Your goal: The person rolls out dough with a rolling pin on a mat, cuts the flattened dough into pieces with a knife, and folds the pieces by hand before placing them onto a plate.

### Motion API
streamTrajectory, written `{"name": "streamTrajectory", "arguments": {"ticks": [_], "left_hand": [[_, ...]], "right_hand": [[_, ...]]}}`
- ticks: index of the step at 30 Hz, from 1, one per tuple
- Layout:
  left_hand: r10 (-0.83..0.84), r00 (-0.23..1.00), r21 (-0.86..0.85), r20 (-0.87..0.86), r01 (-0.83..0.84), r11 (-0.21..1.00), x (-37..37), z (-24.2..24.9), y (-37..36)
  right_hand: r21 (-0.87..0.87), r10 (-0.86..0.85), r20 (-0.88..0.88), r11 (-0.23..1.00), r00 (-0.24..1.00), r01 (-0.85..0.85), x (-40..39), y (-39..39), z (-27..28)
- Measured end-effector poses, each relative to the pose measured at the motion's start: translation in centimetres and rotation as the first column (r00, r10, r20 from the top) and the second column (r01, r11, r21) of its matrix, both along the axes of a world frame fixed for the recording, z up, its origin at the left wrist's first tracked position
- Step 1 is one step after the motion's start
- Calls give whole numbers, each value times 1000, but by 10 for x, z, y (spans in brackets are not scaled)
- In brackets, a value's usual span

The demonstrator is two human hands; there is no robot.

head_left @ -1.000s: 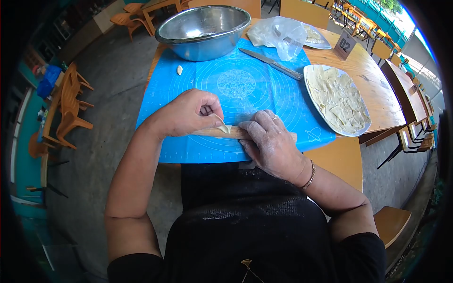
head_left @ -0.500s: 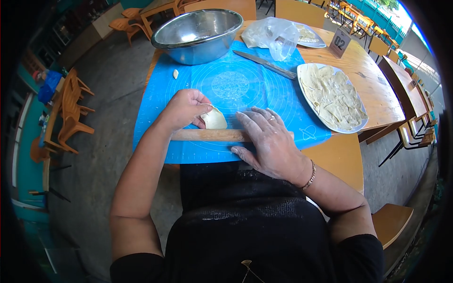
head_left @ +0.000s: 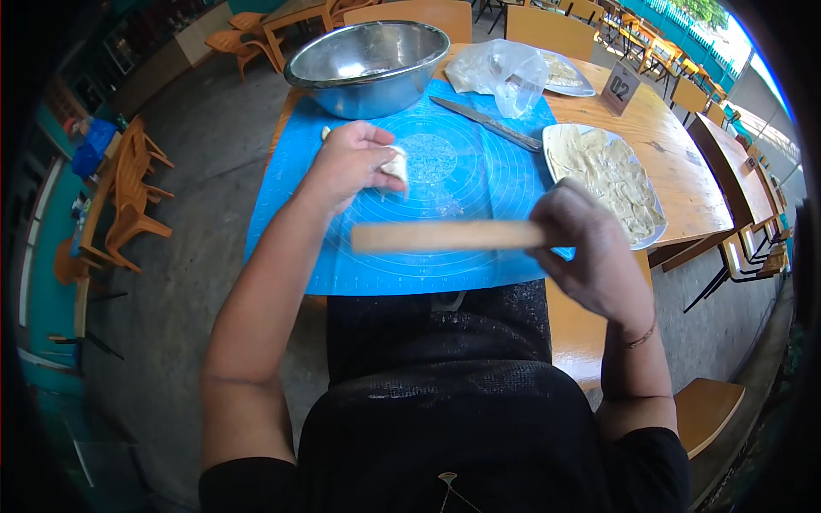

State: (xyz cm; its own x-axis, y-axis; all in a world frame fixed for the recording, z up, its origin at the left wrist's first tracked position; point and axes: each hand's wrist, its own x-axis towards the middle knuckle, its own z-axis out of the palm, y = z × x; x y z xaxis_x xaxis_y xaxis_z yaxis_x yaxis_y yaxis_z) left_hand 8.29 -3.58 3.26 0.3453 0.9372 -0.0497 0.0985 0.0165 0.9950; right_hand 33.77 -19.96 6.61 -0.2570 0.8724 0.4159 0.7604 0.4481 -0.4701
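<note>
My left hand (head_left: 352,162) is closed on a small piece of flattened dough (head_left: 394,164), lifted above the blue baking mat (head_left: 333,256). A wooden rolling pin (head_left: 445,236) is raised over the mat's near half, its right end gripped in my floury right hand (head_left: 586,244). Beside that hand lies a white plate (head_left: 663,224) covered with overlapping thin dough rounds (head_left: 599,171). Just behind my left hand a small lump of dough (head_left: 325,132) is partly hidden. Traces of flour show on the mat's middle.
A steel bowl (head_left: 368,68) stands at the mat's far left. The knife (head_left: 487,122) lies slantwise near a plastic bag (head_left: 505,73). Behind it are another plate (head_left: 569,75) and a table sign numbered 02 (head_left: 619,87). Orange chairs (head_left: 128,197) stand off to the left.
My right hand has gone from pressing flat on the rolling pin to gripping its end, lifting it and moving right. My left hand has moved away from me with the dough, off the mat.
</note>
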Motion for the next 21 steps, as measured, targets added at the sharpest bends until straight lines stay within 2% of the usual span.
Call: {"name": "streamTrajectory", "arguments": {"ticks": [1, 2, 3, 5, 6, 7, 8, 9, 10, 11, 13, 14, 16, 19, 20, 21], "left_hand": [[-9, 994, 18, 109, 7, 1000, 12, 2, -2], [22, 993, -52, 118, -16, 999, 23, 9, -8], [14, 992, -49, 121, -8, 999, 31, 8, -12], [-21, 988, 90, 151, 7, 996, 42, 5, -18], [40, 996, 212, 81, -56, 976, 44, -18, -10], [34, 996, 213, 80, -51, 976, 44, -17, -15], [96, 983, 198, -158, -64, 978, 41, -14, -25], [150, 910, 186, -387, -82, 979, 36, -12, -35], [233, 842, 179, -486, -165, 970, 28, -10, -42], [235, 840, 176, -490, -168, 970, 20, -14, -42], [317, 708, 398, -631, -55, 916, 5, -27, -40], [323, 705, 398, -631, -64, 915, 2, -31, -42], [445, 552, 544, -705, 18, 839, -3, -35, -48], [517, 476, 575, -712, -27, 818, -10, -28, -62], [514, 477, 574, -713, -25, 819, -15, -29, -64], [624, 514, 679, -588, -104, 726, -24, -30, -64]], "right_hand": [[35, -26, -46, 999, 999, 27, 8, 0, 5], [56, -62, -79, 996, 995, 67, 13, -3, 13], [63, -85, -98, 994, 992, 91, 20, -4, 17], [58, -127, -190, 988, 974, 140, 26, -6, 22], [58, -132, -190, 988, 973, 146, 27, -5, 21], [13, -131, -261, 990, 957, 139, 26, -3, 20], [-33, -130, -331, 991, 935, 127, 24, -1, 17], [-36, -118, -296, 993, 948, 112, 21, 2, 15], [-50, -95, -253, 995, 963, 85, 19, 12, 5], [-66, -68, -207, 996, 976, 55, 15, 22, -4], [-115, -68, -209, 992, 976, 45, 6, 34, -12], [-157, -72, -206, 987, 976, 40, 2, 40, -15], [-135, -40, -207, 991, 977, 11, -5, 52, -25], [-124, -12, -216, 992, 976, -16, -11, 63, -32], [-110, 1, -187, 994, 982, -22, -12, 66, -32], [-98, 12, -157, 995, 987, -28, -11, 68, -34]]}}
